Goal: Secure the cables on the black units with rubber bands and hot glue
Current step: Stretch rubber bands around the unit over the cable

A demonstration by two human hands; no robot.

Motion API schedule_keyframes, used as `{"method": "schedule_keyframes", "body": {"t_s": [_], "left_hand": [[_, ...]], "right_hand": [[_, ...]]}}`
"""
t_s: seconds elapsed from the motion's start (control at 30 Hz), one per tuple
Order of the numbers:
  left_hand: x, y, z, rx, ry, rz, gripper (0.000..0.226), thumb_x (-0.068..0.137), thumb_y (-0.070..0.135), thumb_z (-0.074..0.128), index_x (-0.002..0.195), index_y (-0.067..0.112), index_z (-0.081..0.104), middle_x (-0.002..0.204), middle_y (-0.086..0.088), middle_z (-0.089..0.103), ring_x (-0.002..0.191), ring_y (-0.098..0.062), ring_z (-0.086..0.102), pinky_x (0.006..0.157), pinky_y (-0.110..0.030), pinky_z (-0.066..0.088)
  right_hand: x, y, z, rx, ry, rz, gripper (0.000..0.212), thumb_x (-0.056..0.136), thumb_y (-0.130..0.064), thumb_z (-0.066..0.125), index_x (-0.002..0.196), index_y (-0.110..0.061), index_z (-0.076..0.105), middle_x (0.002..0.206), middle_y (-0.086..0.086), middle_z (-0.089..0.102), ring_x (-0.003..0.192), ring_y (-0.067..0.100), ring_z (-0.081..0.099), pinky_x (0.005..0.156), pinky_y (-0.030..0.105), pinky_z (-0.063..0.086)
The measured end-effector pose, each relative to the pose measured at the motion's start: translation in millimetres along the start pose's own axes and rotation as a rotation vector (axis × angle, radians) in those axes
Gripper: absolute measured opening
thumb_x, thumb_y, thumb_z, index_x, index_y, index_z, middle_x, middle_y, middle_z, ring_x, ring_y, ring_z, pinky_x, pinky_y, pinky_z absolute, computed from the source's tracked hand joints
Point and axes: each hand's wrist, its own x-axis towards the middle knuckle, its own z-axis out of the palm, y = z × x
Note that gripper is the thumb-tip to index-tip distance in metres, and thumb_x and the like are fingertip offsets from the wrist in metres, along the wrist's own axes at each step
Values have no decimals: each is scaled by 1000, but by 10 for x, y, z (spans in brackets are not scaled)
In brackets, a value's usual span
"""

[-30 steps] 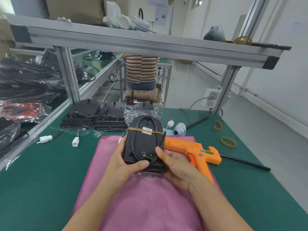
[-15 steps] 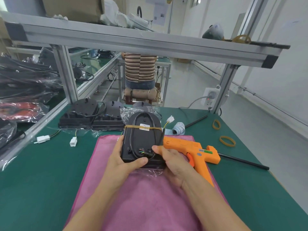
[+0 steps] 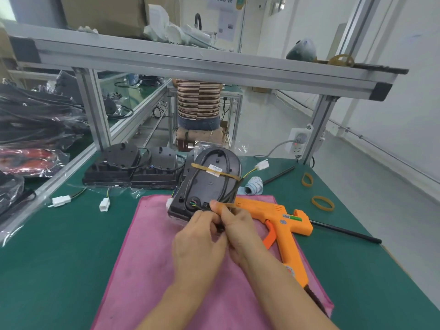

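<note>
Along the table's [image 3: 59,258] left edge, bagged cables [image 3: 35,120] are piled behind the frame rail. Two white plugs [image 3: 61,200] are seen lying on the green surface near the far left, and just behind them two black units [image 3: 119,167] are lined up side by side by the far edge. At the middle of the table a pink cloth [image 3: 147,270] is spread, and on its far end the unit [image 3: 209,182] is propped up, tilted, its cable looped over the face and crossed by a rubber band [image 3: 228,175]. The unit's near edge is met by both hands: the left hand [image 3: 200,244] is curled at it, fingers bent around the cable there, and the right hand [image 3: 238,232] is pressed close against the left, a second band [image 3: 232,205] pinched between thumb and fingers and drawn taut toward the unit's right side. Just right of the hands, the orange glue gun [image 3: 281,222] is laid on the cloth's right edge, untouched. Toward the table's far right corner two loose bands [image 3: 322,203] are lying apart, with a black rod [image 3: 345,232] beside them.
</note>
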Motion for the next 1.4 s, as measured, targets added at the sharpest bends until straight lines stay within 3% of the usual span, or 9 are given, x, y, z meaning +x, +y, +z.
{"method": "schedule_keyframes", "body": {"t_s": [0.17, 0.3, 0.4, 0.5, 0.8, 0.93, 1.07, 1.2, 1.4], "left_hand": [[0, 14, 91, -158, 134, -56, 11, 84, 6, 68, 76, 14, 68, 71, 6, 55, 61, -19, 53, 56, -37, 44], [-2, 32, 55, -599, -35, -211, 22, 83, 4, 63, 66, 17, 60, 74, 1, 55, 68, -10, 50, 64, -23, 39], [-4, 24, -18, -799, -204, -323, 16, 66, 19, 61, 60, 12, 48, 77, -6, 54, 80, -18, 49, 75, -33, 39], [-9, -36, -137, -1028, -374, -375, 24, 56, 29, 68, 59, 12, 51, 70, -13, 51, 76, -17, 53, 74, -26, 43], [195, -322, -440, -809, -382, -305, 10, 57, 18, 63, 49, 14, 60, 45, 3, 38, 44, -5, 29, 45, -15, 23], [326, -342, -474, -803, -318, -319, 14, 55, 10, 56, 40, 12, 55, 39, 6, 33, 38, -4, 23, 39, -12, 22], [388, -386, -489, -805, -299, -339, 22, 45, 18, 61, 50, 0, 48, 44, 1, 25, 39, -6, 18, 40, -16, 18], [278, -517, -541, -636, -390, -204, 20, 64, 9, 51, 45, 16, 48, 47, 7, 33, 44, -1, 24, 44, -12, 22], [316, -495, -531, -751, -300, -200, 16, 73, 8, 59, 59, 1, 59, 46, 1, 38, 46, -7, 31, 47, -13, 27]], "right_hand": [[-22, 5, 68, 6, 18, -11, 35, 90, -13, 64, 59, -15, 48, 52, 4, 46, 47, 14, 44, 47, 23, 37], [-9, 25, 22, 18, 35, -52, 42, 91, -10, 62, 52, -15, 49, 49, 2, 44, 45, 12, 45, 46, 21, 42], [-15, 29, -27, -25, 45, -84, 57, 92, -11, 60, 37, -20, 45, 40, -6, 38, 37, 8, 38, 41, 16, 35], [-19, -55, -51, -20, 80, -79, 45, 89, -12, 59, 45, -18, 54, 45, -2, 49, 39, 9, 47, 40, 17, 37], [93, -124, -330, -98, 47, 126, 17, 70, -25, 60, 69, -11, 71, 85, 23, 70, 74, 32, 66, 73, 50, 54], [135, -90, -382, -139, 6, 140, 42, 53, -35, 62, 89, -15, 68, 89, 15, 66, 82, 28, 60, 84, 53, 48], [162, -96, -375, -135, -17, 156, 42, 47, -35, 62, 84, -16, 67, 86, 13, 66, 81, 28, 60, 78, 45, 46], [149, -94, -435, -129, -21, 121, 14, 50, -30, 61, 58, -19, 65, 69, 8, 65, 62, 24, 59, 61, 29, 46], [120, 1, -369, -104, -57, 138, 25, 53, -29, 59, 75, -17, 62, 75, 11, 64, 61, 23, 59, 59, 29, 47]]}}
